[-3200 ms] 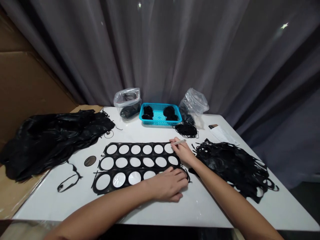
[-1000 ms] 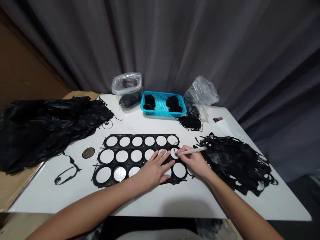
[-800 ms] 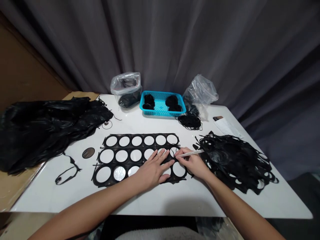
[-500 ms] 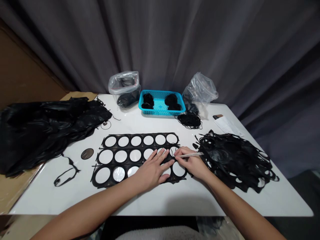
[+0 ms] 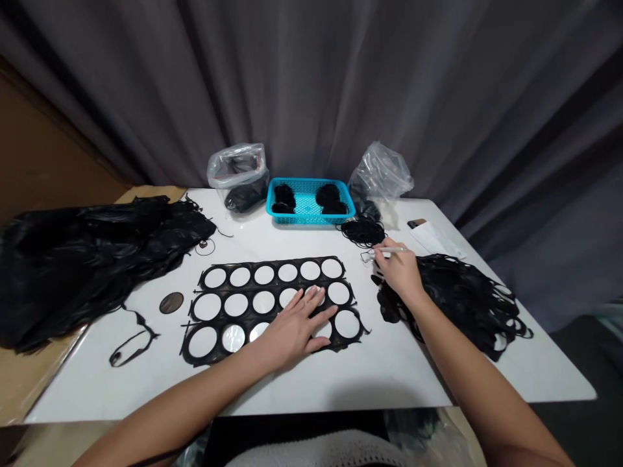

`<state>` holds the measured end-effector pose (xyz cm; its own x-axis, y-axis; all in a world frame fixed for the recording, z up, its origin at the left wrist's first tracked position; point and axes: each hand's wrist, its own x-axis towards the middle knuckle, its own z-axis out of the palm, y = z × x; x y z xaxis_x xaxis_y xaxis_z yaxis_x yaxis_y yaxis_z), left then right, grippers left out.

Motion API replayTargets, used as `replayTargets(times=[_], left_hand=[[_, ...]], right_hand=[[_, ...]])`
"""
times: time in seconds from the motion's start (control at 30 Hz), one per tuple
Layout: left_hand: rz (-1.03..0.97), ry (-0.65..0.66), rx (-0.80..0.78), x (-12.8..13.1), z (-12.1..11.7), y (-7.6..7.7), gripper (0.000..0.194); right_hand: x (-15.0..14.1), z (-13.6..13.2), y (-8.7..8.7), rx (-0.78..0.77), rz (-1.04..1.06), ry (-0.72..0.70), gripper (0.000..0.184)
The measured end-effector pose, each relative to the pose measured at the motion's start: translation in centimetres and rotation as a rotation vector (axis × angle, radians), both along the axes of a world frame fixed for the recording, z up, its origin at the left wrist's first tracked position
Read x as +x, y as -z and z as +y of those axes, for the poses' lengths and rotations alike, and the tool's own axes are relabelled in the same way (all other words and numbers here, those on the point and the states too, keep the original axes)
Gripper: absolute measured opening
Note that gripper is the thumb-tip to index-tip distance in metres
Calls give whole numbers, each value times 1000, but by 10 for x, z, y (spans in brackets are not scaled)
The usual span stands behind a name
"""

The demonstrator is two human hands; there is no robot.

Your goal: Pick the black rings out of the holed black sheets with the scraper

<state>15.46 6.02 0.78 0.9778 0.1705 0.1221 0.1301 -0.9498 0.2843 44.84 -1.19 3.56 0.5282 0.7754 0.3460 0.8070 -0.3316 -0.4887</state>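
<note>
Black rubber sheeting (image 5: 250,317) with rows of round holes lies flat on the white table (image 5: 272,395). My left hand (image 5: 298,327) presses on its right part, fingers spread. To the right and farther back, my right hand (image 5: 400,267) pinches a slim white pen-like tool (image 5: 393,250); its exact kind I cannot make out. A thin black ring (image 5: 367,254) hangs or lies at the fingertips, near a pile of thin black rings (image 5: 363,232). Right beside this hand lies a heap of black rubber scrap (image 5: 462,301) full of holes.
A blue basket (image 5: 309,219) with bunches of black rings stands at the back, between two clear plastic bags (image 5: 238,162). Black sheeting (image 5: 97,253) is piled at left. A dark disc (image 5: 171,303), a rubber scrap loop (image 5: 136,340) and white paper (image 5: 435,239) lie about.
My right hand has gone from the sheeting's right-hand holes back and right toward the ring pile, carrying the pen-like tool and a thin ring. My left hand stays on the sheeting.
</note>
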Motion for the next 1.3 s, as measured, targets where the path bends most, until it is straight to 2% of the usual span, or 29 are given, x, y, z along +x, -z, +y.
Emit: replayTargets(times=[0.07, 0.2, 0.33, 0.47, 0.97, 1.1, 1.17, 1.23, 1.3], left_hand=[[-12, -52, 20, -9, -1, -4, 60], [-16, -125, 61, -28, -6, -5, 51], [-22, -127, 58, -37, -11, 3, 53], [-23, -133, 47, -38, -13, 7, 57], [-47, -144, 52, -39, -15, 12, 56], [-45, -160, 48, -40, -16, 9, 58], [-47, -164, 47, -40, -17, 9, 60], [-42, -156, 50, -40, -17, 9, 61], [-39, -152, 52, -40, -16, 10, 59]], right_hand=[[-12, 1, -2, -34, 187, -68, 14], [-62, -3, 2, -78, 545, -300, 16], [-100, -7, 6, -132, 645, -513, 13], [-110, -8, 8, -163, 604, -556, 14], [-113, -9, 18, -125, 493, -613, 14], [-120, -16, 22, -32, 347, -665, 15], [-125, -20, 25, -15, 213, -718, 12], [-125, -19, 26, -38, 45, -760, 17], [-114, -12, 25, -51, -85, -685, 18]])
